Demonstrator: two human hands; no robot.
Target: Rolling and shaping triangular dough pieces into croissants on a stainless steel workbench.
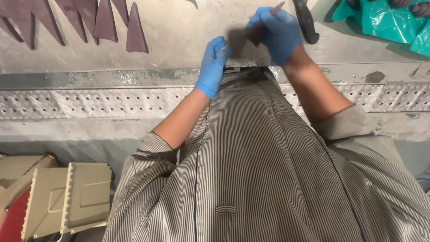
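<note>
Closest to you is your own grey striped shirt (251, 179), filling the near half of the view, with beige plastic crates (67, 199) on the floor at near left. Beyond it runs the perforated metal edge (112, 102) of the steel worktable (179, 31).

Your right hand (278, 33), in a blue glove, is closed around a dark reddish-brown wedge-shaped piece (262, 24), its narrow tip pointing up and to the far right. Your left hand (215, 60), also blue-gloved, hovers just beside it with fingers curled and thumb and forefinger pinched together; whether it nips anything I cannot tell (it is too small to see).

The piece looks thin, light and somewhat flexible, likely a little slick against the glove, so hold it across the broad end rather than by the fragile tip.

At far left a row of similar dark triangular pieces (96, 20) lies flat on the table. A dark knife handle (307, 20) rests just right of your right hand, and at the far right corner another person's dark-gloved hand (410, 5) touches a green plastic bag (389, 22).
</note>
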